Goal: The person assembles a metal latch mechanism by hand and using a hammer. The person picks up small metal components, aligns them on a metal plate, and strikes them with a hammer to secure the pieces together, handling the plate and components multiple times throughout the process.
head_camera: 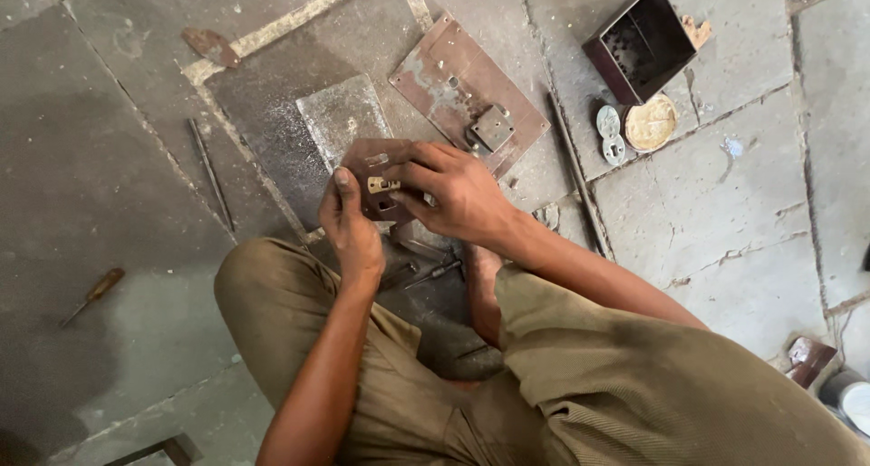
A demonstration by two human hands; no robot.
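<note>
Crouching over a stone floor (109,185), the person grips a small rusty metal plate (367,158) between both hands: left hand (349,226) clamped on its near edge, right hand (458,194) pinching a brass piece (381,185) against it. Beyond lie a larger lock plate (444,76) and an open metal box (639,45).

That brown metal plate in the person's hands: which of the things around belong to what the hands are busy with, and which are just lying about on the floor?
In hand:
- brown metal plate, held by the left hand and right hand
- small brass piece on it, under the fingers

Lying about:
- larger rusty plate
- open metal box
- round tin lid
- wooden-handled screwdriver
- thin rod
</note>
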